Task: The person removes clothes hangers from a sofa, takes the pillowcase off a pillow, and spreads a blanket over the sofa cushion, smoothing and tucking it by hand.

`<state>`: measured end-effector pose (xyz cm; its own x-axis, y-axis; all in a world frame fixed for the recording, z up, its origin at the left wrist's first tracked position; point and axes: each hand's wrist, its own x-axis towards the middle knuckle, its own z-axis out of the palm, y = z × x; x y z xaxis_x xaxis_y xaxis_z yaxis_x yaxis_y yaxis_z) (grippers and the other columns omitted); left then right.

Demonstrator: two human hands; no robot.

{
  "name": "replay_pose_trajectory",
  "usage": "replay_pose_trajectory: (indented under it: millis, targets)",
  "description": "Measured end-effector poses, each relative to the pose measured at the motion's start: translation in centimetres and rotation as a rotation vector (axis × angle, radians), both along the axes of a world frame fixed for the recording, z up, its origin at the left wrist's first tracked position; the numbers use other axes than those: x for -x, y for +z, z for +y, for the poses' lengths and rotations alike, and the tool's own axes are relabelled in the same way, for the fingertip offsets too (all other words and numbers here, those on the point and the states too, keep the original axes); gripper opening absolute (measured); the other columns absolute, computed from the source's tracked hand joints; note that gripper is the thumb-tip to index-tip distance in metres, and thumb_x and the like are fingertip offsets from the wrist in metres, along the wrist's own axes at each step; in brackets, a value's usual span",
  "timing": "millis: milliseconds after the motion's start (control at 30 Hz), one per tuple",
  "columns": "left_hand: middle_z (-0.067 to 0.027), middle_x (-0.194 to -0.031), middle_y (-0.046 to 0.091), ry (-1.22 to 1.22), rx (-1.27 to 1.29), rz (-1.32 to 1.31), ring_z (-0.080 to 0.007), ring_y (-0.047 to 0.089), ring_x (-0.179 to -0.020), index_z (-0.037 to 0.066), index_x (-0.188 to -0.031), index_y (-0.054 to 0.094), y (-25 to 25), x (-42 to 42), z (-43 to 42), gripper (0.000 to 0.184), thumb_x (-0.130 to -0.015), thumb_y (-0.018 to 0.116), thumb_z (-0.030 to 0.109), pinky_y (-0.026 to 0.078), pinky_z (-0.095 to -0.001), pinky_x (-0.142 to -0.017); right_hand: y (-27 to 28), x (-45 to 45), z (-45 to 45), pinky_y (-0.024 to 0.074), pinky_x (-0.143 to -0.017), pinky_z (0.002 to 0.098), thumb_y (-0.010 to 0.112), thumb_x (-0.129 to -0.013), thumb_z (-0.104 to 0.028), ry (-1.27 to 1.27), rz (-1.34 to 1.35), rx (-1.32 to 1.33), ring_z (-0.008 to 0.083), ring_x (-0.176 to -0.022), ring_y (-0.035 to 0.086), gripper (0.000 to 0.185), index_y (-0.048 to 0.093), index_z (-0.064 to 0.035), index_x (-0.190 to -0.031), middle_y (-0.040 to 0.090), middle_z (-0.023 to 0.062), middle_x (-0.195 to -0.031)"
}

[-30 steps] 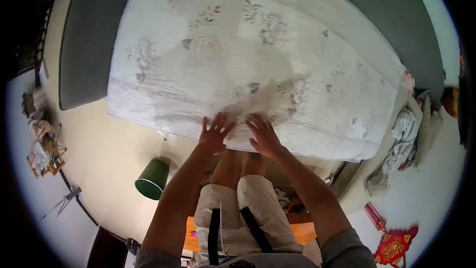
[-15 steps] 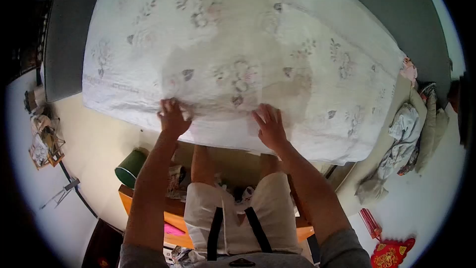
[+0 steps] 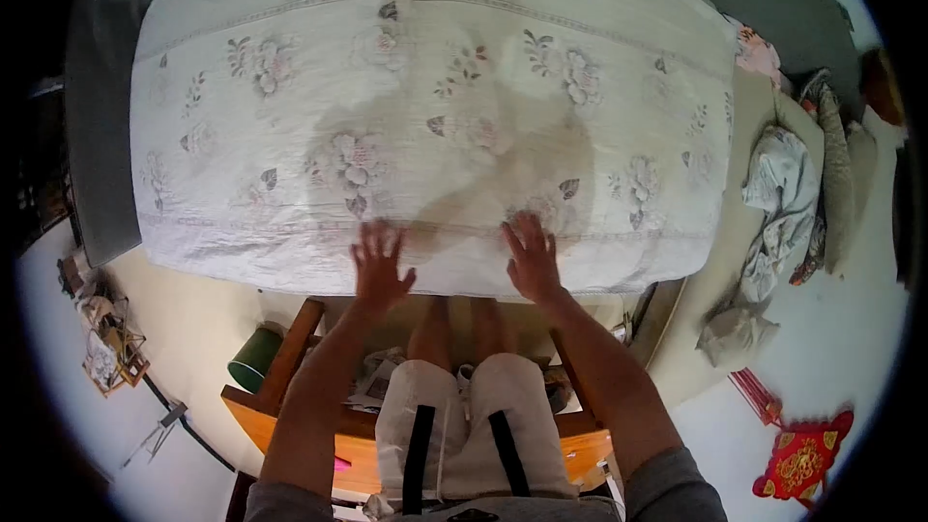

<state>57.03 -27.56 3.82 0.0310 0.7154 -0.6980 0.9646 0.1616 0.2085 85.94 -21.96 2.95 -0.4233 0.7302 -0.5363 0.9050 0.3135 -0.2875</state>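
A white quilted cover (image 3: 464, 164) with grey and pink flowers is spread over the bed in front of me. Near its front edge, left of centre, my left hand (image 3: 380, 266) lies with its fingers spread. My right hand (image 3: 530, 256) rests on the same edge to the right, fingers also apart. Neither hand grips anything. Between them the cover looks fairly flat, with small creases along the front left. My shadow falls across the middle of the cloth.
Behind me stands an orange wooden piece of furniture (image 3: 253, 418), with a green bin (image 3: 256, 358) on its left. Crumpled grey cloth (image 3: 778, 198) and cushions lie at the right. A red ornament (image 3: 802, 459) is at the lower right. Grey panels border the bed.
Both hands first moved apart, then my left hand shifted back rightward. The cover's pattern appears lower in view, and its left part shows more. The wooden furniture shows more.
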Motion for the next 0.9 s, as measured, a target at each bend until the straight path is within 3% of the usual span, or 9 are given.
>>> replay_pose_trajectory:
  millis: [67,167,300,400,500,633,700,800,900]
  targets:
    - [-0.0211,-0.152,0.009,-0.042,-0.021,-0.476,-0.0424,0.008,-0.14,0.012,-0.146,0.026,-3.0,-2.5,-0.6,0.082,-0.078,0.065,0.034,0.019,-0.0579,-0.108,-0.5,0.9,-0.9,0.0249,-0.105,0.0589,0.063,-0.079,-0.021,-0.103,0.035,0.014,0.0358,-0.141,0.015,0.075,0.028,-0.0149,-0.145,0.015,0.0148,-0.153]
    - [-0.0173,-0.153,0.011,0.152,-0.135,-0.355,-0.0389,0.01,-0.141,0.011,-0.144,0.03,-0.5,-8.0,0.6,0.075,-0.079,0.063,0.029,0.021,-0.0557,-0.109,0.1,2.3,-0.4,0.0216,-0.107,0.057,0.064,-0.079,-0.025,-0.12,-0.014,0.089,0.0363,-0.141,0.014,0.077,0.027,-0.0123,-0.145,0.014,0.0153,-0.153]
    - [-0.0151,-0.153,0.013,0.089,-0.146,-0.276,-0.038,0.013,-0.14,0.011,-0.139,0.036,0.3,-10.7,1.9,0.066,-0.079,0.063,0.02,0.021,-0.0562,-0.109,0.7,0.9,0.4,0.0193,-0.109,0.0563,0.063,-0.081,-0.025,-0.035,0.039,0.13,0.0362,-0.14,0.014,0.074,0.028,-0.0124,-0.145,0.012,0.0144,-0.153]
    - [-0.0145,-0.151,0.018,0.151,-0.129,-0.22,-0.0365,0.016,-0.14,0.012,-0.134,0.042,-0.7,-12.2,2.5,0.061,-0.077,0.061,0.014,0.022,-0.0569,-0.108,0.2,-2.0,1.9,0.0227,-0.11,0.0513,0.061,-0.082,-0.023,-0.009,0.226,0.24,0.0363,-0.138,0.021,0.07,0.029,-0.01,-0.144,0.02,0.0167,-0.15]
    - [-0.0138,-0.145,0.029,0.215,-0.266,-0.101,-0.0339,0.022,-0.138,0.011,-0.125,0.049,-2.5,-13.7,1.8,0.052,-0.074,0.057,0.009,0.025,-0.0584,-0.105,-1.8,-5.3,3.1,0.0269,-0.11,0.0444,0.058,-0.084,-0.019,-0.312,0.583,0.324,0.0369,-0.134,0.029,0.066,0.03,-0.0065,-0.142,0.031,0.0195,-0.145]
    - [-0.0193,-0.139,0.034,0.241,-0.3,0.125,-0.0384,0.026,-0.133,0.004,-0.13,0.043,-4.8,-16.3,2.1,0.056,-0.078,0.06,0.013,0.025,-0.0521,-0.107,-2.7,-9.5,5.2,0.0321,-0.107,0.042,0.056,-0.085,-0.012,-0.296,0.55,0.227,0.0366,-0.128,0.038,0.053,0.038,-0.0037,-0.134,0.04,0.0193,-0.137]
    - [-0.027,-0.14,0.031,0.375,-0.309,0.296,-0.042,0.025,-0.133,-0.004,-0.129,0.039,-6.0,-19.9,2.6,0.057,-0.081,0.056,0.02,0.026,-0.0544,-0.105,-3.3,-13.9,6.6,0.0333,-0.105,0.0423,0.056,-0.085,-0.011,-0.242,0.569,0.234,0.0364,-0.126,0.039,0.049,0.041,-0.0042,-0.131,0.042,0.0191,-0.135]
    - [-0.0273,-0.14,0.028,0.668,-0.283,0.226,-0.0435,0.023,-0.132,-0.005,-0.133,0.033,-4.1,-25.4,5.2,0.064,-0.08,0.061,0.018,0.025,-0.0525,-0.107,-3.4,-22.8,7.2,0.0359,-0.103,0.0425,0.058,-0.082,-0.009,-0.33,0.563,0.132,0.0354,-0.121,0.043,0.043,0.049,-0.004,-0.124,0.051,0.0183,-0.124]
    - [-0.0237,-0.139,0.03,0.492,-0.327,0.209,-0.041,0.026,-0.13,0.005,-0.14,0.03,-4.2,-32.6,6.3,0.076,-0.075,0.067,0.017,0.024,-0.0523,-0.108,-4.9,-35.2,8.8,0.0376,-0.102,0.0424,0.054,-0.069,0.008,-0.327,0.5,-0.028,0.0359,-0.116,0.047,0.05,0.055,-0.0058,-0.117,0.053,0.0164,-0.122]
